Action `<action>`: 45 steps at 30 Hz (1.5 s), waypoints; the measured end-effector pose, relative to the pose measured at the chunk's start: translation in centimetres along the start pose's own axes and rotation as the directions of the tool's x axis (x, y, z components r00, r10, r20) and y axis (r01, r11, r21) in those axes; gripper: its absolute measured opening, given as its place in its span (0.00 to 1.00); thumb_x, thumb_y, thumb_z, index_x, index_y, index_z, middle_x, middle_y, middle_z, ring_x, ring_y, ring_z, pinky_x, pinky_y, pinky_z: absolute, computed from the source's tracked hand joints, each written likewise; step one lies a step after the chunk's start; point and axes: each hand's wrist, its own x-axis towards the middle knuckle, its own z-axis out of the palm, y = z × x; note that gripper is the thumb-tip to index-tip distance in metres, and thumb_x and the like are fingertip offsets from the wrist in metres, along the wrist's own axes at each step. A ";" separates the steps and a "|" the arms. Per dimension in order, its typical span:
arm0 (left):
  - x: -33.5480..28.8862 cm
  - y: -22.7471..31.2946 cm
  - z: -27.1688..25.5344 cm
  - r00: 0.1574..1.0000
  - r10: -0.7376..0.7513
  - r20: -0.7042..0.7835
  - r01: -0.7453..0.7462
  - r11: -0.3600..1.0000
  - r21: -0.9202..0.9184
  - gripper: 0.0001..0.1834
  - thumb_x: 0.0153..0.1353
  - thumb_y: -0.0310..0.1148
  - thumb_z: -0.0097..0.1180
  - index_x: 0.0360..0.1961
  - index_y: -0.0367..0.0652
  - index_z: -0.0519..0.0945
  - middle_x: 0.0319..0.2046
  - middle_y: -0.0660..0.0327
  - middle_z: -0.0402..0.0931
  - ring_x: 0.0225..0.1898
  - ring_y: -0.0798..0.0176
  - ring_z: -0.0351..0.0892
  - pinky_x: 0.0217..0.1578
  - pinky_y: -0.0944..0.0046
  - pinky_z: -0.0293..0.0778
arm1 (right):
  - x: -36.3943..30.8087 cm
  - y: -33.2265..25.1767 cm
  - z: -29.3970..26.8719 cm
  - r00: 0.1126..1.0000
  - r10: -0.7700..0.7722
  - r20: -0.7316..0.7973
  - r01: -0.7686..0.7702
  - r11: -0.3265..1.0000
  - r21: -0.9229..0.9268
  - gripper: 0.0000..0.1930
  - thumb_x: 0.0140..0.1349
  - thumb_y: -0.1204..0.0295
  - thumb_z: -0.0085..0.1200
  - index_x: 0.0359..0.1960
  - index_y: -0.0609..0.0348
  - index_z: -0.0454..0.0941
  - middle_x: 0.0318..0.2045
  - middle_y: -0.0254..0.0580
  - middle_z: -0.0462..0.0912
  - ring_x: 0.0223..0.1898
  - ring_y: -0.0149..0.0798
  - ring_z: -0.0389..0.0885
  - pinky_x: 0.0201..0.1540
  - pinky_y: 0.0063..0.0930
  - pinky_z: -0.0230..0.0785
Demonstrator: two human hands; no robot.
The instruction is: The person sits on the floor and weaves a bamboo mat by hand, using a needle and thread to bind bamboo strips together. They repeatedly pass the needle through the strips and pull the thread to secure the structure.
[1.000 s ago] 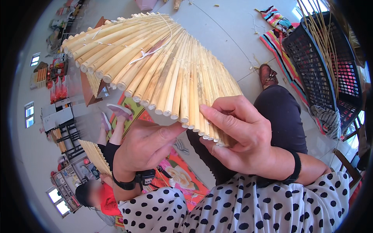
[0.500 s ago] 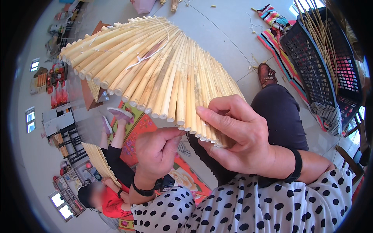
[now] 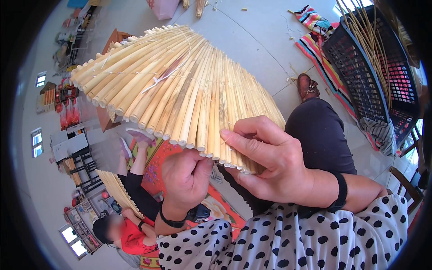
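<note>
"How many mats?"

"Two; your large fan-shaped mat of pale round sticks is raised before your lap, the other pale stick mat beside one red-topped person at left; your right hand pinches the large mat's near edge; your left hand curls beside that edge, its hold impossible to tell."

"Around?"

"One dark plastic lattice basket of thin brown sticks, right; the large mat blocks some floor."

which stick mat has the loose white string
The near mat, in the right hand: white string trails across it; none shows on the far mat by the person in red.
</note>
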 end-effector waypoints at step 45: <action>0.4 6.8 0.5 0.899 -0.372 -0.230 0.402 0.911 0.096 0.19 0.62 0.19 0.48 0.54 0.35 0.63 0.36 0.49 0.76 0.33 0.54 0.79 0.39 0.55 0.74 | -0.6 1.0 1.2 0.994 -0.113 0.001 0.112 0.993 -0.048 0.27 0.48 0.79 0.65 0.53 0.68 0.78 0.45 0.52 0.76 0.45 0.54 0.79 0.48 0.38 0.75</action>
